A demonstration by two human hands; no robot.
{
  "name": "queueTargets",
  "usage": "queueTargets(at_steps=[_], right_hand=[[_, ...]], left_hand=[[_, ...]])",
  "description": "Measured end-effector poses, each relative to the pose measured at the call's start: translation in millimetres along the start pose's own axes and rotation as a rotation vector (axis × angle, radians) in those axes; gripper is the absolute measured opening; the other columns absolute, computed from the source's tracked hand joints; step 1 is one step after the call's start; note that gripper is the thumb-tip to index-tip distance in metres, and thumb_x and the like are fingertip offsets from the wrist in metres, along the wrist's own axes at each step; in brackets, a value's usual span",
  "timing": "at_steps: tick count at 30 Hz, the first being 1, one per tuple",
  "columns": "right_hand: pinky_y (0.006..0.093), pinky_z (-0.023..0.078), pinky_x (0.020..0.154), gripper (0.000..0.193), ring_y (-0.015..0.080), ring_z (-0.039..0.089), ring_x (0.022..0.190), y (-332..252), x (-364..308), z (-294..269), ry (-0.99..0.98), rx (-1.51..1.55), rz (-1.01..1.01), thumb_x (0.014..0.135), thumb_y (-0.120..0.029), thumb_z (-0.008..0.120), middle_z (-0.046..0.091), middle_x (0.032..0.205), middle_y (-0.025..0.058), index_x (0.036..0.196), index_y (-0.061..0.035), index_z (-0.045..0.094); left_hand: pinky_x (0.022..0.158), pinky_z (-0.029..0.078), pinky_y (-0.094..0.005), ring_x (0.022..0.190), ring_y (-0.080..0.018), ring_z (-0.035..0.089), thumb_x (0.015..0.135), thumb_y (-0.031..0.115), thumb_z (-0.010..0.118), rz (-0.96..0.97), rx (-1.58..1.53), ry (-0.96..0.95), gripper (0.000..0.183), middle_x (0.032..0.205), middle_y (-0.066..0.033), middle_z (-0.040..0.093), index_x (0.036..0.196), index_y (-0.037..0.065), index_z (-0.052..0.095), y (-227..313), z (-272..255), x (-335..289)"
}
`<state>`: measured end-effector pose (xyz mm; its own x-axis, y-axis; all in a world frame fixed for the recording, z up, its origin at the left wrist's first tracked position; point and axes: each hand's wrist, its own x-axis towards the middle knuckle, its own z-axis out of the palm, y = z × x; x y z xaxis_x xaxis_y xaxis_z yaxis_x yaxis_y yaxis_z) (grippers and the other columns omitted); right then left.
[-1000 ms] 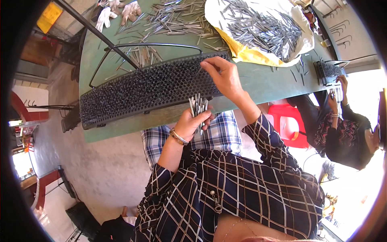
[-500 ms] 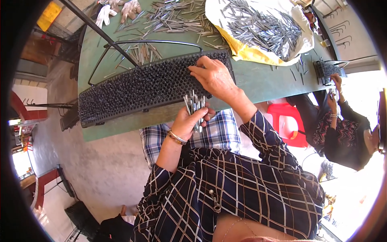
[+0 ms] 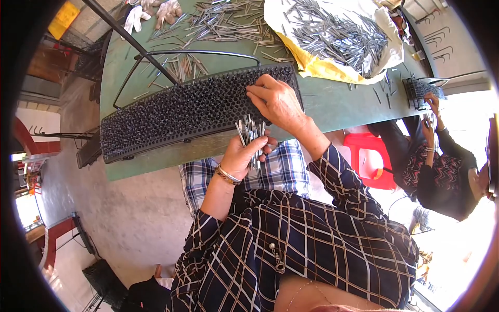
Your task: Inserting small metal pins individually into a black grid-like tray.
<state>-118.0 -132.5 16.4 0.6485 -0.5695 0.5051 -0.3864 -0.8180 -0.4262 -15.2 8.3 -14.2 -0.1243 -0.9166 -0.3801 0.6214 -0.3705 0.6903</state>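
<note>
My left hand (image 3: 243,156) is closed around a bundle of thin metal rods (image 3: 251,130), their ends sticking up past the fingers, just in front of a long black rack (image 3: 156,151). The rack's top is a grid of small holes, most of them filled with short dark upright pieces; a strip along its front edge shows bare holes. Over the right part of the rack is my right hand (image 3: 278,99), thumb and fingertips pinched together close to the upright pieces. Whatever is between those fingertips is too small to make out.
On the green table (image 3: 332,112) lie a heap of loose rods (image 3: 223,23) and a white and yellow sack (image 3: 312,70) covered with more rods. A black metal frame (image 3: 208,52) rises behind the rack. At right, a co-worker (image 3: 442,171) handles another rack (image 3: 426,91) near a red stool (image 3: 366,156).
My right hand has shifted very slightly to the right over the rack, its fingers still pinched. The left hand keeps hold of the rods in nearly the same place.
</note>
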Motion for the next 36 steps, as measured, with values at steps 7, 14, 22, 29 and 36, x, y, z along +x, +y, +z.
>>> queueTargets(at_steps=[7, 14, 22, 29, 36], right_hand=[[0.0351, 0.050, 0.061, 0.017, 0.0266, 0.062, 0.070, -5.0, -2.8, -2.8, 0.028, -0.002, 0.107, 0.079, -0.016, 0.070, 0.060, 0.085, 0.0093, 0.090, -0.0036, 0.070], [0.0297, 0.047, 0.057, 0.023, 0.0172, 0.061, 0.064, -4.6, -21.1, -28.0, -0.338, 0.690, 0.458, 0.081, -0.022, 0.072, 0.063, 0.073, 0.0112, 0.084, 0.0004, 0.070], [0.0240, 0.045, 0.055, 0.022, 0.0075, 0.056, 0.063, -1.9, -27.2, -37.6, -0.319, 0.855, 0.748, 0.084, -0.017, 0.068, 0.065, 0.073, 0.0041, 0.092, 0.0037, 0.069], [0.0206, 0.046, 0.055, 0.022, 0.0055, 0.056, 0.061, 9.5, -13.6, -40.8, -0.294, 0.818, 0.633, 0.088, -0.014, 0.062, 0.067, 0.077, 0.0026, 0.102, 0.0023, 0.067], [0.0200, 0.048, 0.058, 0.022, 0.0053, 0.059, 0.063, 12.9, -17.6, -39.8, -0.368, 0.830, 0.666, 0.089, -0.013, 0.062, 0.069, 0.081, 0.0034, 0.104, 0.0008, 0.067]], left_hand=[[0.060, 0.048, -0.0231, 0.076, -0.0095, 0.059, 0.090, 0.017, 0.058, 0.017, -0.032, -0.020, 0.026, 0.096, -0.0097, 0.067, 0.112, 0.002, 0.057, 0.1, 1.5, 0.4], [0.060, 0.048, -0.0225, 0.076, -0.0099, 0.059, 0.091, 0.015, 0.057, 0.061, -0.095, -0.016, 0.025, 0.097, -0.0116, 0.066, 0.112, 0.001, 0.056, -0.2, -1.0, 2.1], [0.056, 0.049, -0.0228, 0.070, -0.0110, 0.061, 0.090, 0.013, 0.057, 0.048, -0.086, 0.085, 0.020, 0.094, -0.0122, 0.067, 0.106, 0.001, 0.058, -0.1, 10.6, 8.0], [0.047, 0.046, -0.0219, 0.059, -0.0097, 0.056, 0.088, 0.012, 0.058, 0.062, -0.070, 0.181, 0.017, 0.088, -0.0117, 0.067, 0.103, 0.002, 0.059, -1.4, 13.1, 17.2], [0.048, 0.046, -0.0230, 0.062, -0.0095, 0.059, 0.088, 0.014, 0.059, 0.139, 0.024, 0.247, 0.017, 0.083, -0.0093, 0.068, 0.100, 0.003, 0.061, -6.2, 16.1, 15.1]])
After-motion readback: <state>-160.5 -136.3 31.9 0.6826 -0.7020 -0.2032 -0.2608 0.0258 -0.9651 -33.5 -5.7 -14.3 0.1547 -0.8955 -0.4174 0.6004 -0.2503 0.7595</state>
